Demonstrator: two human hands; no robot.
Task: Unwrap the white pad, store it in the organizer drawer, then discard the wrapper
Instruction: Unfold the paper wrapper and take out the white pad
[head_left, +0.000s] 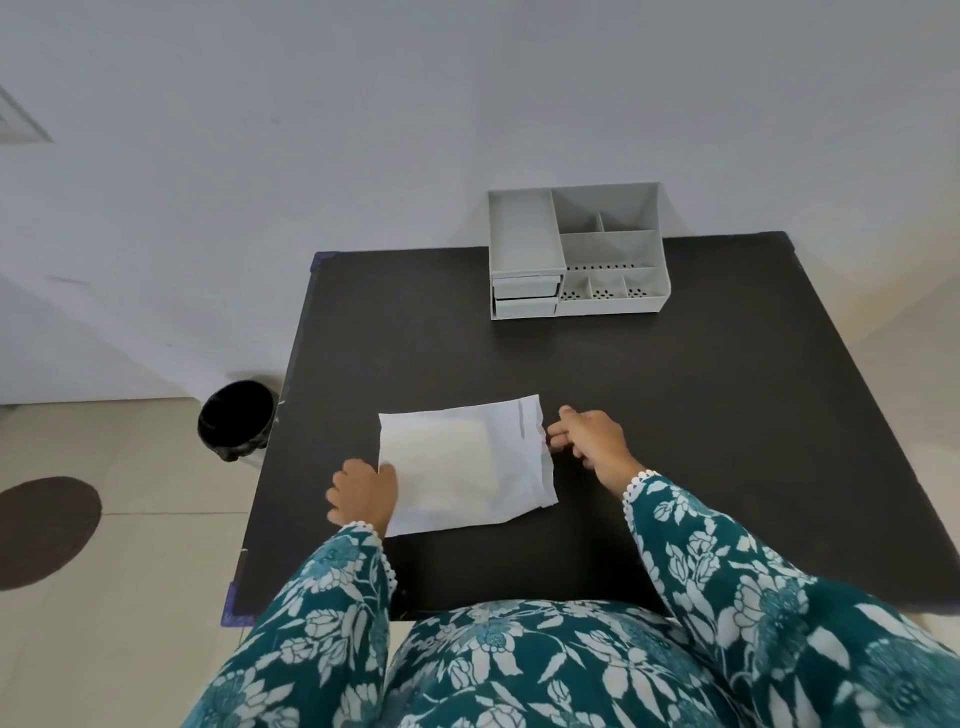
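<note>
Looking down, I see the white wrapper (467, 462) lying flat on the dark desk (675, 415), with the pad's (452, 457) square outline faintly showing through it. The packet sits between the two hands, its torn-looking short edge turned toward the right fingers (558, 434).

My read on the right hand (592, 441): the fingers are pinched narrow at that crinkled edge, touching the paper, though I cannot tell whether they truly grip it. The left hand (363, 493) rests on the opposite corner, its fingers (387, 473) laid on the wrapper and partly curled; I cannot tell whether they clamp it or only press it down.

Beyond the fingertips, well apart from the packet, a gray organizer (576, 254) stands at the desk's far edge against the wall (363, 130), with open compartments on top and two small drawers (524, 297) closed at its front left. Off past the left fingers, on the tiled floor (130, 571), is a black bin (236, 421) just beside the desk.
</note>
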